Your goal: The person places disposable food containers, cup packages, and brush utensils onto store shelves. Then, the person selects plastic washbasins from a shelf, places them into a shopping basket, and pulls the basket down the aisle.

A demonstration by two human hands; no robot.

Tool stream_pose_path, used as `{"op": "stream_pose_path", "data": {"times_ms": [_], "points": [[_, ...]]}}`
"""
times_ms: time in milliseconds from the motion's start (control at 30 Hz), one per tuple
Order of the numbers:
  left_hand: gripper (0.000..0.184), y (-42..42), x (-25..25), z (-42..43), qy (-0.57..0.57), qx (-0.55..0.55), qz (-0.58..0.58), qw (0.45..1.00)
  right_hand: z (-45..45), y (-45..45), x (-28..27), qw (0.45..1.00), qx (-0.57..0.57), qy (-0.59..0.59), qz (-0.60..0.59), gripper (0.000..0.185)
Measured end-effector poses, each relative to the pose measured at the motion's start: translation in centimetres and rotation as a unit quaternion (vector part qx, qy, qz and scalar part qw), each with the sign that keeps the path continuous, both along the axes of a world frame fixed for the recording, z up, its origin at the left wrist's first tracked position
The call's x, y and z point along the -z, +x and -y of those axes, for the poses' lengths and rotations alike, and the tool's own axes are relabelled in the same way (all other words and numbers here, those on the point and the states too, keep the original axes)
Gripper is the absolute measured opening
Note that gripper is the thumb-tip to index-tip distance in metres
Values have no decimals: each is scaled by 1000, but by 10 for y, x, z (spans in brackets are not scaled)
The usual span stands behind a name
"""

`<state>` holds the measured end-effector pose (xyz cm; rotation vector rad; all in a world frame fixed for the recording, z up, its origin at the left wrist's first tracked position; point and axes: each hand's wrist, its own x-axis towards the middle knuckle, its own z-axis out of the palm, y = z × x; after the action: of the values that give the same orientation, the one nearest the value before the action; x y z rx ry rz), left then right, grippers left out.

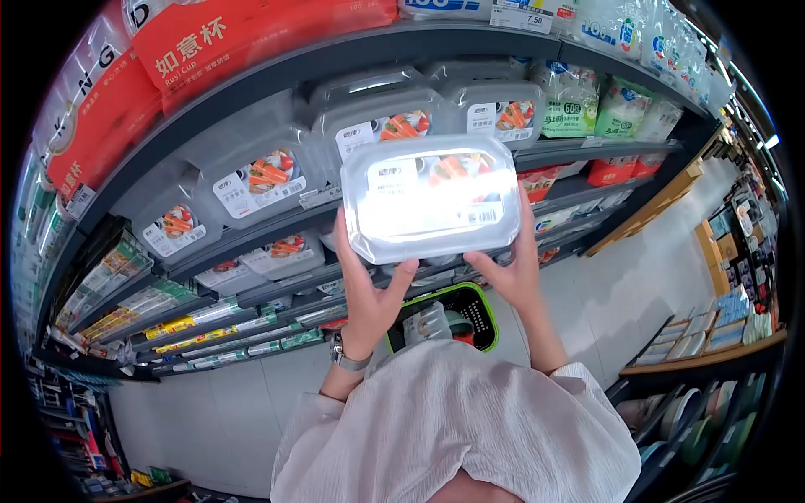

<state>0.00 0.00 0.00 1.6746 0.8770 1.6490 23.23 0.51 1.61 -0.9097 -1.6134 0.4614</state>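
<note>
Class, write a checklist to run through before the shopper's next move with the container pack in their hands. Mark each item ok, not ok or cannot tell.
1. Container pack held from both sides: ok; left hand and right hand grip opposite sides.
2. Label fully readable: not ok; bright glare washes out part of it.
3. Underside of the pack undamaged: cannot tell; it faces away from the camera.
4. A hand free for another item: not ok; both are occupied.
5. Basket empty: not ok; things already lie in it.
6. Whole basket visible: not ok; the shirt hides part.
</note>
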Motion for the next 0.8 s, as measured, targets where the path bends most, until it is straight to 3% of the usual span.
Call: {"op": "stream_pose_path", "data": {"times_ms": [67, 100, 167, 267, 433, 567, 633, 800], "points": [[98, -3, -18, -15, 51, -114, -104, 987, -16, -6, -24, 997, -16, -44, -53, 105], [98, -1, -35, -9, 56, -114, -108, 986, -14, -8, -36, 999, 1, -17, -40, 106], [92, 9, -55, -16, 77, -78, 26, 994, -26, -17, -49, 994, 2, 17, -106, 99], [87, 9, -64, -35, 137, -105, 14, 985, -46, -20, -66, 986, -26, 30, -162, 88], [85, 9, -84, -58, 163, -94, 15, 982, -84, -20, -87, 990, -40, 28, -131, 81], [89, 8, -92, -88, 193, -171, -40, 965, -127, -24, -96, 985, -72, 37, -152, 78], [91, 5, -94, -109, 199, -161, -26, 966, -152, -27, -96, 987, -64, 26, -144, 81], [84, 8, -109, -117, 138, -260, -111, 949, -203, -31, -98, 996, 11, 49, -78, 73]]}}
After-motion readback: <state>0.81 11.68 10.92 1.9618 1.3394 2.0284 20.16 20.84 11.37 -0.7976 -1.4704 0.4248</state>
